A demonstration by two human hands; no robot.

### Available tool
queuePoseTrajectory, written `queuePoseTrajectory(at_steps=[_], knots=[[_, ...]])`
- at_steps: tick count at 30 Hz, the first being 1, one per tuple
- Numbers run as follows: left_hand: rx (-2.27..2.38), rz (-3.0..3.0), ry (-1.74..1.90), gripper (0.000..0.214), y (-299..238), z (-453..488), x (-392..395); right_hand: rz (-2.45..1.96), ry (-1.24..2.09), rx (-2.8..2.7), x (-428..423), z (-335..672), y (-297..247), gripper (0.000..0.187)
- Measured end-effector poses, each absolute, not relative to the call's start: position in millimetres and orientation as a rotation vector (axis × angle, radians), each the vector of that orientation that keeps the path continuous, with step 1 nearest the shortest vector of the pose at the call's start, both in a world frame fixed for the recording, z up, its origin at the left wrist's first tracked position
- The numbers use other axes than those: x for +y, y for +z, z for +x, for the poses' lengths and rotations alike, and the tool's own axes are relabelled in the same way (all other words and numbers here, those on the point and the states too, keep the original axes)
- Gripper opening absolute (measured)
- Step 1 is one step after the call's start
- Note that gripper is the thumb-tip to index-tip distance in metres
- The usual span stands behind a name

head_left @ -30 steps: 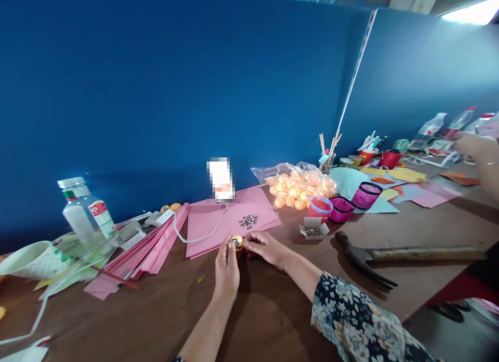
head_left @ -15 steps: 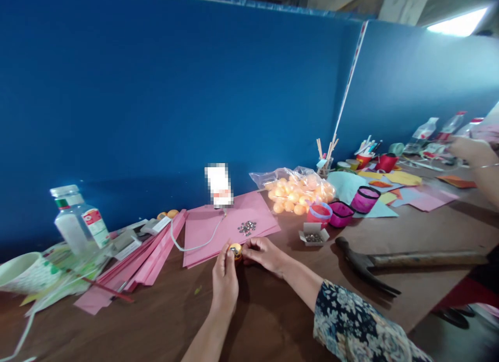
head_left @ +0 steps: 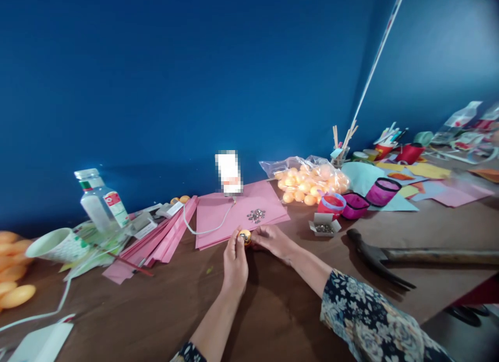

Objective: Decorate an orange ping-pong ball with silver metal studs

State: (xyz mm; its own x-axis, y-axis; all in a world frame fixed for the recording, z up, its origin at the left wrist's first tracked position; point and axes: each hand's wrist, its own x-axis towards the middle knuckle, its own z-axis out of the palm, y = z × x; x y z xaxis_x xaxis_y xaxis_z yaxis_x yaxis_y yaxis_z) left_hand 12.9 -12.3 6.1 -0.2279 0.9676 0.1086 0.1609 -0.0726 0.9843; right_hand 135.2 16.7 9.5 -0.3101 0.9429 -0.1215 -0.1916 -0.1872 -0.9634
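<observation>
My left hand [head_left: 236, 260] is closed around a small orange ball [head_left: 245, 237] with dark and silvery spots on its face, the thumb resting on its near side. At the ball's right edge the fingers of my right hand [head_left: 275, 242] are pinched together; what lies between them is hidden. Just beyond both hands, a loose pile of small shiny metal pieces [head_left: 256, 215] lies on stacked pink paper [head_left: 210, 224]. To the right, a small open white box [head_left: 324, 225] holds more such metal pieces.
A claw hammer [head_left: 390, 255] lies at the right. Behind the box are a clear bag of orange balls [head_left: 307, 183] and small pink and purple cups [head_left: 355, 205]. Pink paper strips [head_left: 167, 237], a paper cup [head_left: 56, 245] and a glass bottle [head_left: 93, 198] stand left, before a blue partition [head_left: 175, 81].
The view has turned left, so things sit further right and more orange balls show at the left edge. Both hands keep their hold at the ball, with little visible change.
</observation>
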Motion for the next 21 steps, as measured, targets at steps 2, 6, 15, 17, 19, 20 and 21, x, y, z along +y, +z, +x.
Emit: queuePoseTrajectory(at_steps=[2,6,15,17,19,20,21], knots=[[1.438,1.268,1.384,0.038,4,12,-12,-0.997,1.638,-1.168,17,135,9,0.036],[1.413,1.25,1.402,0.039,0,11,-11,-1.02,1.618,-1.166,18,133,7,0.037],[1.212,1.017,1.431,0.044,-4,12,-9,-0.978,1.562,-1.156,15,131,5,0.033],[1.186,0.987,1.436,0.045,-6,13,-9,-0.931,1.554,-1.172,14,132,6,0.033],[1.202,0.982,1.425,0.044,-6,13,-9,-0.894,1.535,-1.194,13,133,6,0.033],[1.219,0.995,1.411,0.044,-6,13,-9,-0.882,1.523,-1.212,13,134,6,0.033],[1.236,1.018,1.392,0.044,-6,12,-9,-0.874,1.511,-1.235,13,134,6,0.033]])
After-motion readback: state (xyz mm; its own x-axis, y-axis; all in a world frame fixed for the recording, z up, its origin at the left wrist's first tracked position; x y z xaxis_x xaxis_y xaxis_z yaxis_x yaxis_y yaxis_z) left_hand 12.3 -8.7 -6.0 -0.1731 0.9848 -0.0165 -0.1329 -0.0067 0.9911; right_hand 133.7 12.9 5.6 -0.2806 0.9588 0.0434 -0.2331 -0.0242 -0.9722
